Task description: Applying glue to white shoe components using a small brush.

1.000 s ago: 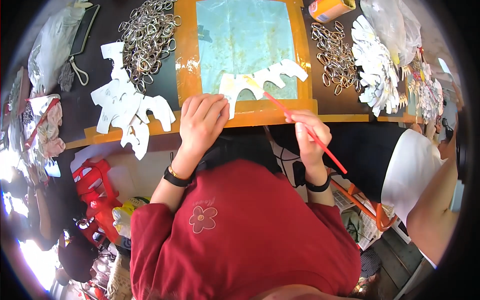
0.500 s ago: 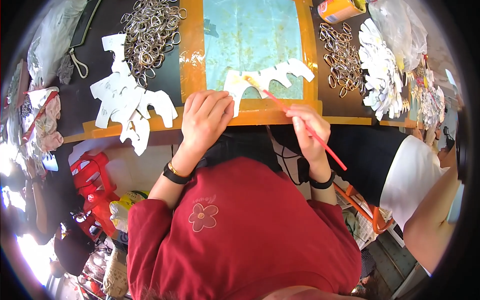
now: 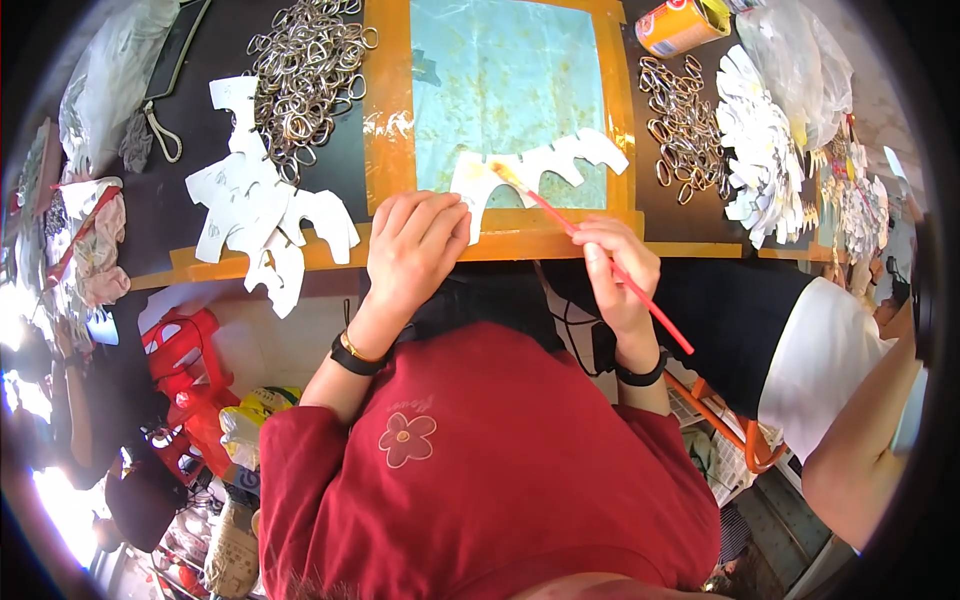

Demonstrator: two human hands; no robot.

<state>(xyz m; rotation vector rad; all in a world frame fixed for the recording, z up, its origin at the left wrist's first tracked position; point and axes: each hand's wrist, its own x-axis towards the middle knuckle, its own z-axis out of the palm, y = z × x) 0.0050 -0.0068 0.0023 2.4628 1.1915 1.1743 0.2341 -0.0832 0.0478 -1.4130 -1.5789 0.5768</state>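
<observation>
A white cut-out piece with a scalloped edge lies across the lower part of the blue sheet. My left hand is closed over its left end, fingers pressed together at the table edge; the fingertips are hidden. My right hand grips a thin red-handled brush. The bristles touch the upper side of the piece, where a yellowish wet-looking smear shows. To the left of my left hand, several similar white pieces overlap in a loose pile, some hanging over the table edge.
Metal rings are heaped at the back left, with more rings on the right. A fanned stack of white pieces lies beside a clear plastic bag. An orange can tilts at the back right. Another person's arm shows at right.
The whole view has shifted slightly. The brush has moved only a little, its bristles still on the white piece. My left hand stays at the left end.
</observation>
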